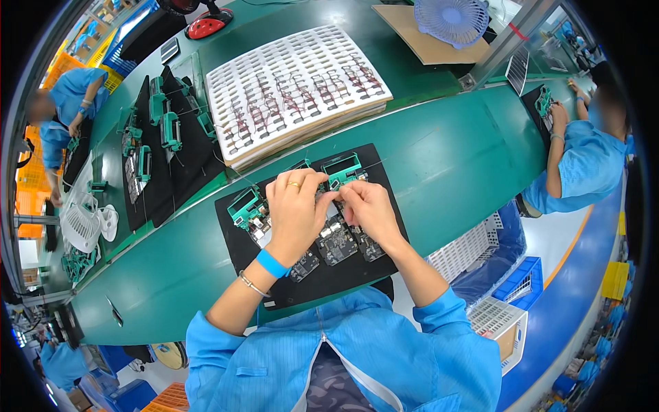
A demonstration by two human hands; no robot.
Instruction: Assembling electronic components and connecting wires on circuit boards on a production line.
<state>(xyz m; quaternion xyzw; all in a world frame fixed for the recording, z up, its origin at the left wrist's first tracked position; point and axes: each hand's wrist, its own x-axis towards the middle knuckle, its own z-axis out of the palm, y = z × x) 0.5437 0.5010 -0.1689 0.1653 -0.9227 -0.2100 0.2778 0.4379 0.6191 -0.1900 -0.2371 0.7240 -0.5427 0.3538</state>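
Note:
My left hand [296, 202] and my right hand [372, 207] meet above a black mat [295, 292] in front of me. Thumb and fingers of each are pinched together, almost touching, and whatever they hold is too small or hidden to make out. Just beyond the fingertips stands a green frame [341, 165] joined to a circuit board. Another green frame [245, 206] lies left of my left hand. Below my hands the dark circuit boards [337, 244] lie side by side on the mat. My left hand covers part of this row.
A stack of white trays [295, 89] with wired small parts stands beyond the mat. Far left, more green frames [171, 130] lie on black mats. A blue basket [452, 20] rests on cardboard at the back. Co-workers [583, 147] sit at right and left; crates [498, 326] stand below.

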